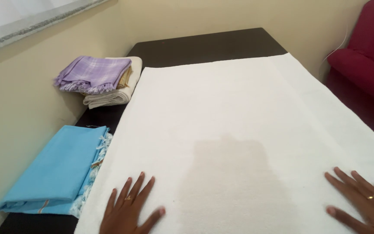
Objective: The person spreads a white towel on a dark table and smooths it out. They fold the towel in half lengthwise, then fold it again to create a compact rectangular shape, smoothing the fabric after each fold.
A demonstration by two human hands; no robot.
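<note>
White towel (239, 130) spread over dark counter (204, 45); left hand (128, 212) and right hand (364, 206) pressed flat, fingers wide, nothing held. Cream wall (31, 86) seen at upper left, red armchair (369, 56) at upper right.

The bottom edge cuts off both wrists, the left hand (128, 212) and right hand (364, 208). The white towel (239, 130) hides most of the tabletop (204, 45). The red armchair (369, 56) runs past the right edge.
</note>
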